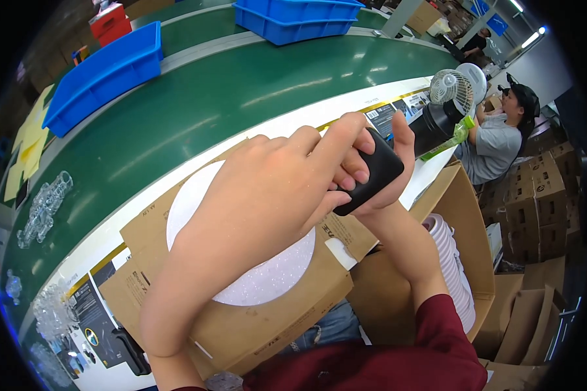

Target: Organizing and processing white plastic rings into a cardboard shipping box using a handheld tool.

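Note:
A small black rounded rectangular object is held up at the middle of the head view. My right hand grips it from behind and below, thumb standing up along its far edge. Over its near face lie the curled fingers of my left hand, also closed on it. Below my left forearm, a round white glittery disc rests on a flattened brown cardboard piece; the forearm hides part of the disc.
An open carton on the right holds stacked pale pink rounds. Beyond lie a green conveyor, blue trays, a white fan and a black cylinder. Clear plastic pieces lie left. A seated person works at right.

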The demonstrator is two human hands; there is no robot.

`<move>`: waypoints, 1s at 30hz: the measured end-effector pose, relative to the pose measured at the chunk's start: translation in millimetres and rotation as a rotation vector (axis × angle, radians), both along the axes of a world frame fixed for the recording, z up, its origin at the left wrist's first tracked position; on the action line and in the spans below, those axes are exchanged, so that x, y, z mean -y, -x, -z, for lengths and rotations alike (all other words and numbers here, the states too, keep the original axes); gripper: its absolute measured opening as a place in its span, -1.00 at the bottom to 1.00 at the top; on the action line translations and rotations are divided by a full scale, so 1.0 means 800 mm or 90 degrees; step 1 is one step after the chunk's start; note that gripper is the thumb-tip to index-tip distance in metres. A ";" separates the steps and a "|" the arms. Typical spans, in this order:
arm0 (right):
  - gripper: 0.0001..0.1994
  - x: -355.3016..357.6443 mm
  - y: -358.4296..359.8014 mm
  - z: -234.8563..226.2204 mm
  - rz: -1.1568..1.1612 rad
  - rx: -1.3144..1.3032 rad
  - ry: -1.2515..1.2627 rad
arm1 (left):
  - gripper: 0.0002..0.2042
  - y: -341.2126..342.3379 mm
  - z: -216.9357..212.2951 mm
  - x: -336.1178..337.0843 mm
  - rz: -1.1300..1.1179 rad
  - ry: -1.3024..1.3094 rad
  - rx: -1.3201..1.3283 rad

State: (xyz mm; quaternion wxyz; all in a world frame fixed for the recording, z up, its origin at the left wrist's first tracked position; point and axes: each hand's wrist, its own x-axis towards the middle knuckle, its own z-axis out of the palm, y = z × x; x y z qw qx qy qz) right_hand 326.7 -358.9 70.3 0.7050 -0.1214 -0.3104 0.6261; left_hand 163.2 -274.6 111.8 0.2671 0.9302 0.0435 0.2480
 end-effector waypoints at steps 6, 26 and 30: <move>-0.42 0.002 0.000 0.003 0.007 0.011 0.020 | -0.33 0.001 -0.001 0.003 -0.033 -0.029 -0.041; -0.46 0.006 0.007 0.004 0.075 -0.029 0.061 | -0.26 -0.002 0.005 0.006 -0.027 -0.041 -0.012; -0.43 -0.001 0.010 0.000 0.075 -0.020 0.036 | -0.17 -0.006 0.004 0.003 0.012 0.025 0.007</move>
